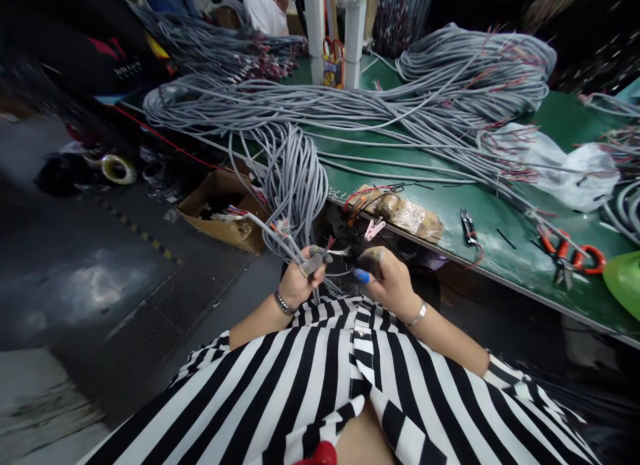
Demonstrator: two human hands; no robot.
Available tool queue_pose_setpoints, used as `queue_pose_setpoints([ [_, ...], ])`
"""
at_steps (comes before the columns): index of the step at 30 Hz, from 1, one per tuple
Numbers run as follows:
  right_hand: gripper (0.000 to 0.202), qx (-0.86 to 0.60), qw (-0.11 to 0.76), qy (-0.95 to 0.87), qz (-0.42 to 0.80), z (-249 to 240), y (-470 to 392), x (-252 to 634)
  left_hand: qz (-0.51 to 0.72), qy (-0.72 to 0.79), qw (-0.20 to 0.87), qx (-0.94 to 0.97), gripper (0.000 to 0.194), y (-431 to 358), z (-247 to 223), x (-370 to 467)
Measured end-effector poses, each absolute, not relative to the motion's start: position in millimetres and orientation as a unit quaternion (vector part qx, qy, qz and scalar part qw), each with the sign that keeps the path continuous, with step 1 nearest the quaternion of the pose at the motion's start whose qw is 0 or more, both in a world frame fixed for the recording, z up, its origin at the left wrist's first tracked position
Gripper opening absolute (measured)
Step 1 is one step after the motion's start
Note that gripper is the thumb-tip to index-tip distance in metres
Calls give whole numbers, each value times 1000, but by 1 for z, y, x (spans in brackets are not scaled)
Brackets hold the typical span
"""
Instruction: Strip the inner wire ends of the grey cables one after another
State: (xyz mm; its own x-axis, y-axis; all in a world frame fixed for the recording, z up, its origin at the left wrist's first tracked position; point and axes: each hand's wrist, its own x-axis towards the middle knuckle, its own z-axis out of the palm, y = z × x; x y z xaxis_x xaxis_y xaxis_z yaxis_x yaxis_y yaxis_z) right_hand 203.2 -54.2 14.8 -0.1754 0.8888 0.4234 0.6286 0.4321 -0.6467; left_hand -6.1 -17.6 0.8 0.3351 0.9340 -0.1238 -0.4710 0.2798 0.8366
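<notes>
My left hand [303,278], with grey coverings on its fingers, is closed around the end of grey cables [295,246]. Thin white and red wire ends [340,252] stick out past its fingertips. The cables run up to a thick looped bundle [295,178] hanging over the table edge. To the right, my right hand [391,282] is held apart from the left, its fingers curled in and a blue cover on the thumb. A thin strand reaches toward that thumb; whatever is between the fingers is too small to make out.
On the green table [500,245] lie long grey cable coils [475,72], a taped brown block [410,215], small cutters [469,226], orange-handled scissors [570,255] and a plastic bag [575,175]. A cardboard box [225,218] stands below the edge at left. Another person [265,8] is behind the table.
</notes>
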Motion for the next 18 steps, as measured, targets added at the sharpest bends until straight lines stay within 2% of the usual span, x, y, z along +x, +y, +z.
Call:
queue_pose_setpoints([
  [2,38,-491,393,-762,151,32,-53,195,454,327,729,395,33,-23,-6,-1],
  [3,40,-486,383,-769,161,37,-51,192,442,329,727,409,34,-26,-9,1],
  [6,19,-448,357,-787,229,42,-44,188,415,324,727,439,37,-30,-13,1],
  [7,17,-428,353,-791,258,41,-41,190,400,319,732,450,39,-30,-12,-1],
  [10,24,-366,340,-771,396,39,-39,198,310,291,762,488,46,-27,-6,-9],
  [14,38,-299,276,-626,665,35,-44,202,125,226,795,548,50,-19,6,-12],
  [16,40,-314,269,-545,729,30,-45,204,82,210,788,573,48,-14,11,-10],
  [18,39,-362,308,-483,736,22,-43,210,99,214,773,589,45,-9,14,-8],
])
